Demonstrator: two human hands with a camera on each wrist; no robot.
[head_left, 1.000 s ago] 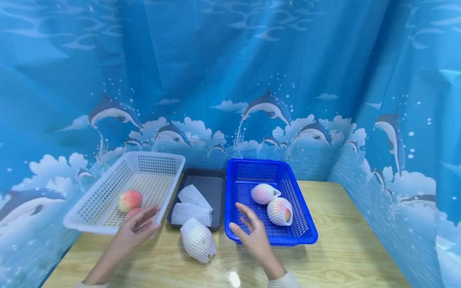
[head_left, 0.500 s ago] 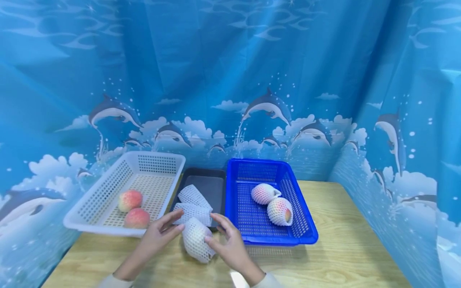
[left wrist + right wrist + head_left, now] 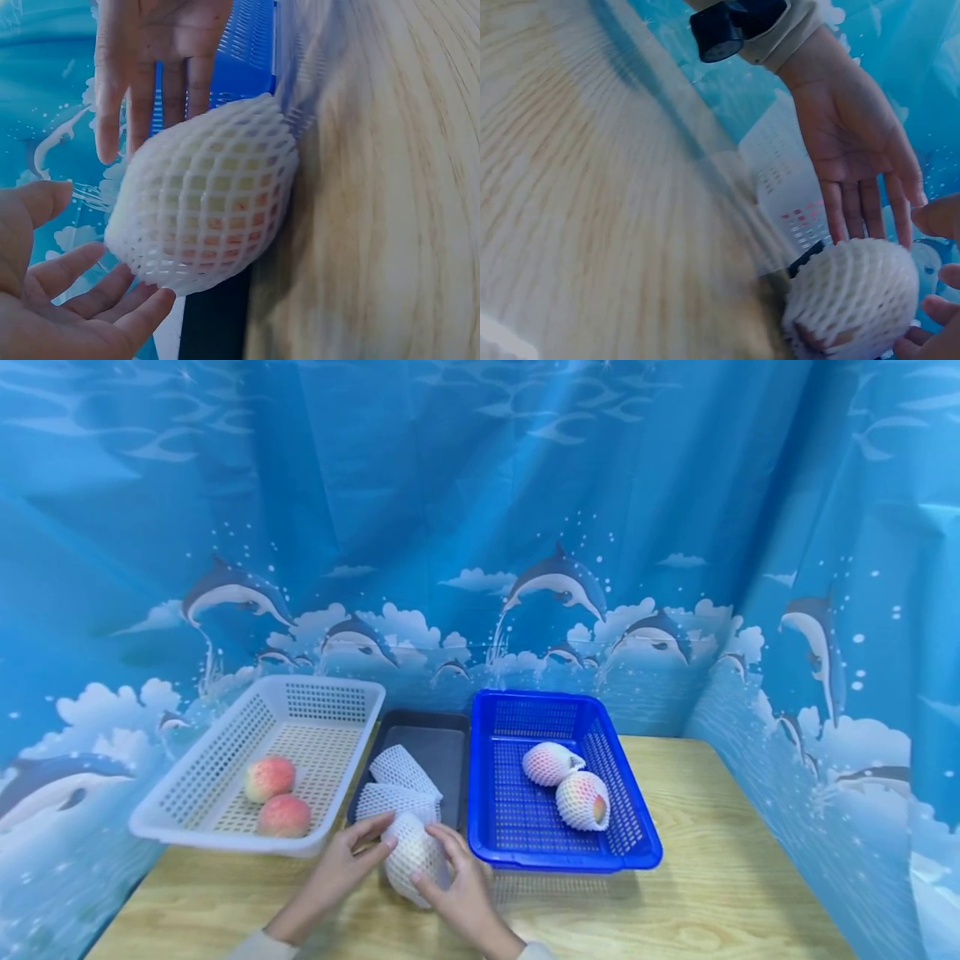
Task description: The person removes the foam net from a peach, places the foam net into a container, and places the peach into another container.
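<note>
A peach in a white foam net (image 3: 412, 856) lies on the table at the front edge of the dark tray, between both hands. My left hand (image 3: 341, 864) is at its left side, fingertips right at the net; in the left wrist view the fingers (image 3: 120, 304) are loosely spread and the thumb stands apart from the net. From the right comes my right hand (image 3: 468, 889), thumb and fingers beside the net. The left wrist view shows the right hand's fingers (image 3: 141, 105) straight, their tips partly hidden behind the peach.
Two foam nets (image 3: 405, 770) lie flat in the dark tray (image 3: 442, 739). On the left, a white basket (image 3: 202, 839) holds two bare peaches (image 3: 283, 816). A blue basket (image 3: 637, 822) on the right contains two netted peaches (image 3: 582, 802). A curtain with dolphins (image 3: 480, 527) hangs behind.
My hands have come inward from the two baskets to either side of the netted peach, the left moving right and the right moving left. The baskets stay where they were.
</note>
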